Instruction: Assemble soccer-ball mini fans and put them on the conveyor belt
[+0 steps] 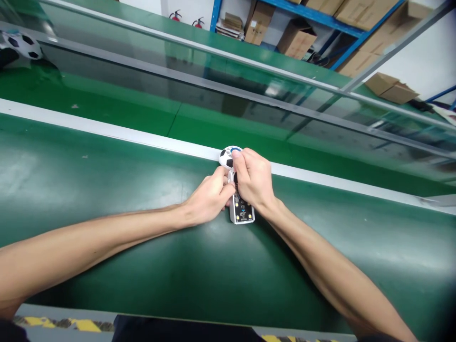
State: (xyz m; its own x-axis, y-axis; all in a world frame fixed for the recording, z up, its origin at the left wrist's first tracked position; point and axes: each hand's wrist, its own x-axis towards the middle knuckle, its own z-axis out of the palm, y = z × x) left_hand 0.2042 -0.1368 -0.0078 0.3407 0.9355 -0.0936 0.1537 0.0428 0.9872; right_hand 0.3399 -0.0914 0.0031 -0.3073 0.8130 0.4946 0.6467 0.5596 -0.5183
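Note:
In the middle of the head view is a handheld device with a white casing, its black circuit board facing up. At its far end sits a round head in a black-and-white football pattern, with a blue ring on top. My left hand pinches the casing's left side near the neck, fingers closed. Curled over the upper right of the device, my right hand has its thumb against the football-patterned head by the blue ring. The fingers of my right hand hide part of the board and neck.
Under the device lies a green work surface with a white rail along its far edge. Another football-patterned object is at the far left. Beyond stand a blue shelf rack with cardboard boxes and two red fire extinguishers.

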